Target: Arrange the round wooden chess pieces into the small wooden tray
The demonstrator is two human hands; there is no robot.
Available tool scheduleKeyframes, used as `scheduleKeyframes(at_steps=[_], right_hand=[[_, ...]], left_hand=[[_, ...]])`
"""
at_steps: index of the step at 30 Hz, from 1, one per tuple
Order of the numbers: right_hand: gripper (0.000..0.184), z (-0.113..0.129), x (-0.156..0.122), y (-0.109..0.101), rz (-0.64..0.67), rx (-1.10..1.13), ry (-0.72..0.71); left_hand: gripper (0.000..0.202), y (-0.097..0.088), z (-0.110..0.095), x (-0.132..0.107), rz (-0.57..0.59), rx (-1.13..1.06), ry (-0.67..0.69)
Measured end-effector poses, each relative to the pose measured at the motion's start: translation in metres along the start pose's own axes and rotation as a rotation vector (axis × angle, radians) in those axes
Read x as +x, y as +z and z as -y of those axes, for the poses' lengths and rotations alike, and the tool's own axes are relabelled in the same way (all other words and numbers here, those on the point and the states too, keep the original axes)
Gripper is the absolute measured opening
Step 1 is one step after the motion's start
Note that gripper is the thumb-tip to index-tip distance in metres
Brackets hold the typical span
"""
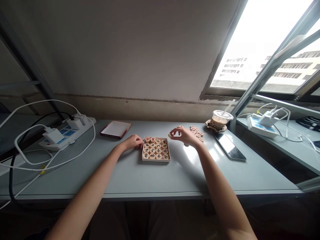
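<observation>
Disc (170, 135), one pinched, one box (156, 160), one lid (116, 128)

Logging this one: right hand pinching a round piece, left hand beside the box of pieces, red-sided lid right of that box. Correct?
Not quite: the head view shows the red-sided lid lying left of the box of pieces. The rest holds: right hand pinching a round piece, left hand beside the box.
</observation>
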State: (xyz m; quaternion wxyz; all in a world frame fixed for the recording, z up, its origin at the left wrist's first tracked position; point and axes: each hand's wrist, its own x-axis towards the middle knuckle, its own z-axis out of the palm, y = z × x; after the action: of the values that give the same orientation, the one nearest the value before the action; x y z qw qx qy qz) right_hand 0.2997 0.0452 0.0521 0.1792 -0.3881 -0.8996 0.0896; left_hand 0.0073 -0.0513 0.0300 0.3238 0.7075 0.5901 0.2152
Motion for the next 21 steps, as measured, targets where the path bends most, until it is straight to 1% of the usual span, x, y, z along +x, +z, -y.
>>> scheduleKeyframes(at_steps=[2, 3, 6, 9, 12, 14, 16, 18, 21], right_hand=[[0.022, 0.017, 0.003, 0.008, -0.03, 0.01, -0.093], [0.021, 0.024, 0.004, 0.012, -0.036, -0.003, -0.118], [0.021, 0.042, 0.004, 0.023, -0.023, -0.057, -0.129], [0.024, 0.049, 0.005, 0.029, 0.005, -0.087, -0.135], [0.03, 0.048, 0.005, 0.029, 0.002, -0.05, -0.141], [0.033, 0.041, 0.006, 0.024, -0.012, -0.019, -0.143], [0.03, 0.026, 0.004, 0.014, -0.022, -0.044, -0.11], [0.026, 0.003, -0.001, 0.001, -0.016, -0.117, -0.018], [0.029, -0.035, -0.013, -0.014, 0.035, -0.206, 0.137]], left_hand=[[0.029, 0.002, -0.001, -0.001, -0.004, -0.018, -0.011], [0.03, 0.003, -0.002, -0.001, -0.012, -0.014, -0.019], [0.032, 0.005, -0.002, 0.001, -0.02, 0.008, -0.031], [0.034, 0.006, -0.001, 0.002, -0.027, 0.026, -0.03], [0.034, 0.007, 0.001, 0.003, -0.039, 0.026, -0.04], [0.033, 0.008, 0.001, 0.003, -0.047, 0.024, -0.052], [0.031, 0.01, 0.0, 0.003, -0.065, 0.021, -0.061], [0.03, 0.012, -0.001, 0.004, -0.104, 0.033, -0.066], [0.031, 0.016, -0.002, 0.006, -0.178, 0.089, -0.073]])
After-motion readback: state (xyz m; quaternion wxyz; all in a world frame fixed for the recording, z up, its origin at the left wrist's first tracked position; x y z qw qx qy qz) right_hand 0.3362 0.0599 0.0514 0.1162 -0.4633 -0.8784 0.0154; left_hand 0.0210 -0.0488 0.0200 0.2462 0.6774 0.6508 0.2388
